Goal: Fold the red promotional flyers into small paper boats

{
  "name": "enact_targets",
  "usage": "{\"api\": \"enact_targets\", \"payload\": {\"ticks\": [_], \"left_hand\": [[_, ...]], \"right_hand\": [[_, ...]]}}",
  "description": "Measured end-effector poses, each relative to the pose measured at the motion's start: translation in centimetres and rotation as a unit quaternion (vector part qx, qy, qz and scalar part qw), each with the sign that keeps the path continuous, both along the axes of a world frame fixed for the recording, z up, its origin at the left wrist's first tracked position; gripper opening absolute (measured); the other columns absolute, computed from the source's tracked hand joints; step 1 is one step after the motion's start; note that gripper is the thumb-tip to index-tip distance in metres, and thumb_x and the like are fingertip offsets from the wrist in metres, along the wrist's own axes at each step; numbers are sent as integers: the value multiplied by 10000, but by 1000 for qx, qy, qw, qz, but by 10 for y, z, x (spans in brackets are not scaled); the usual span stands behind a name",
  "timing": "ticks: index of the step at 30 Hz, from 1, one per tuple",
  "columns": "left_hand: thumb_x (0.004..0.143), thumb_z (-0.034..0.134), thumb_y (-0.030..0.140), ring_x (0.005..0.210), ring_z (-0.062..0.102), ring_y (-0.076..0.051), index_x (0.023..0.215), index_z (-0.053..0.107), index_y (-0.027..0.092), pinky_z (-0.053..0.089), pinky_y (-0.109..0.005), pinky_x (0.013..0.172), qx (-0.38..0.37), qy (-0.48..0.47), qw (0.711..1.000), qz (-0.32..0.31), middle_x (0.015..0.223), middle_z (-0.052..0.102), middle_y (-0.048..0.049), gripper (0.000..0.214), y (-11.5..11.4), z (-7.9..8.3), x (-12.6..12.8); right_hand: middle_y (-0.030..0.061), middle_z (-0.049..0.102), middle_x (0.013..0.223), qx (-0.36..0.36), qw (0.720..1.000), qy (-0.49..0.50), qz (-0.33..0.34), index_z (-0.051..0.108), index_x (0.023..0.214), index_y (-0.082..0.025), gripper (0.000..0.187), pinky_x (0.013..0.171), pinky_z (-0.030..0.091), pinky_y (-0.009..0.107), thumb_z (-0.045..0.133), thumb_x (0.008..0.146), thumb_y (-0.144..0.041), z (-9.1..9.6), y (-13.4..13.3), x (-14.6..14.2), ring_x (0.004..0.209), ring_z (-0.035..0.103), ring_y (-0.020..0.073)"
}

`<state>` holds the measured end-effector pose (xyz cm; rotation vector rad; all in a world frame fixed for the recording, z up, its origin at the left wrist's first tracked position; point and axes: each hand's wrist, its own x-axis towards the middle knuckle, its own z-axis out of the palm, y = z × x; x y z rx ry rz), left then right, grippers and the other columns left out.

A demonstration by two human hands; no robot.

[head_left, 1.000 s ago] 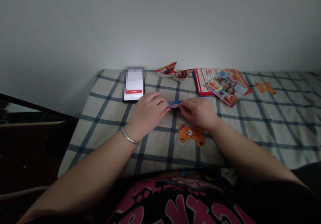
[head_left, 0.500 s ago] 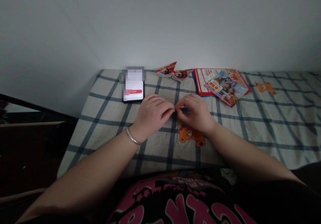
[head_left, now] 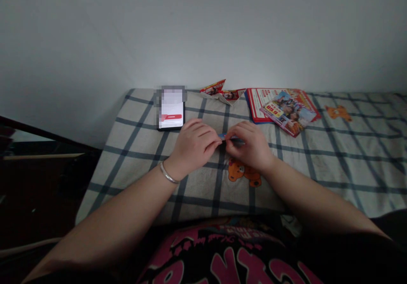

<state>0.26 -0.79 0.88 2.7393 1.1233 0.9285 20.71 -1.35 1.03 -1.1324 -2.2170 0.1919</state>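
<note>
Between my hands is a thin, bluish piece of paper [head_left: 222,136], mostly hidden by the fingers. My left hand [head_left: 197,146] pinches its left end, thumb against fingertips. At the right end my right hand [head_left: 247,143] is closed on it in a similar pinch. A small gap separates the two sets of fingertips, and the paper shows there. Both hands are just above the checked cloth, over a printed orange bear [head_left: 244,174].
Left of the hands lies a phone [head_left: 172,110] with a lit screen. Folded red paper pieces [head_left: 230,95] stand near the wall. A stack of red-and-white flyers [head_left: 257,101] lies to the right, with a colourful flyer [head_left: 291,113] on top. The checked cloth's edge [head_left: 98,165] drops off at left.
My fingertips have moved slightly apart, and more of the bluish paper shows between them. The whole view has shifted a little; phone and flyers have stayed put.
</note>
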Motion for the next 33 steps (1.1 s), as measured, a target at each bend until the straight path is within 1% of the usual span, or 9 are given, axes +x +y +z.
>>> {"api": "enact_targets", "payload": {"ticks": [5,11,14,21,24,27,30,32,33], "left_hand": [[940,579,232,837,655,-180,780,653,209,447,-418,985,-19,-17,1000,7,834,727,-3,177,3,0,-4],[955,562,227,835,629,-198,805,635,183,500,-363,823,2,-44,999,1,830,695,-34,172,5,-1,-5],[964,543,222,836,628,-188,812,619,181,505,-341,779,-20,-55,998,7,847,676,-38,175,5,-3,-7],[963,518,184,866,617,-164,844,574,194,518,-323,793,-56,-108,992,20,871,636,-19,132,6,-5,-9],[953,521,159,853,608,-154,839,560,192,513,-305,780,-45,-129,990,22,868,626,-15,125,7,-5,-9],[946,538,162,860,606,-157,851,564,190,509,-308,786,-18,-143,989,34,884,624,-17,103,11,-8,-12],[951,542,177,880,618,-165,874,578,190,515,-316,804,-9,-149,989,12,893,635,-19,86,14,-11,-14],[956,537,178,886,628,-163,895,589,190,521,-315,814,-16,-144,989,-15,905,646,-20,81,14,-12,-14],[958,536,181,887,632,-161,904,593,191,524,-314,820,-20,-141,989,-25,911,650,-20,79,14,-12,-14]], "right_hand": [[40,699,810,9,1000,19,-12,623,779,-237,82,754,492,344,585,829,-184,-1,4,10,800,636,211],[33,709,825,28,999,17,-24,645,805,-238,84,763,507,337,587,842,-192,2,6,22,816,651,209],[27,717,825,21,999,-6,-27,656,813,-246,92,778,510,342,590,832,-185,3,7,26,825,657,213],[31,727,840,24,998,-6,-62,675,843,-239,100,752,515,340,595,816,-185,0,16,41,816,669,217],[26,729,838,21,997,7,-75,673,847,-238,110,754,523,338,596,807,-170,-5,20,45,805,676,210],[17,721,840,17,994,62,-87,657,864,-238,124,722,534,326,580,812,-156,-10,23,47,771,674,192],[36,734,952,18,994,96,-59,658,984,-240,157,723,548,337,615,841,-192,-11,22,45,827,678,202],[41,745,990,33,997,67,-15,667,1038,-251,181,767,552,360,657,858,-229,-9,19,40,887,678,218],[35,752,971,41,998,52,7,675,1021,-256,151,790,551,365,657,874,-228,-8,18,38,896,680,218]]}}
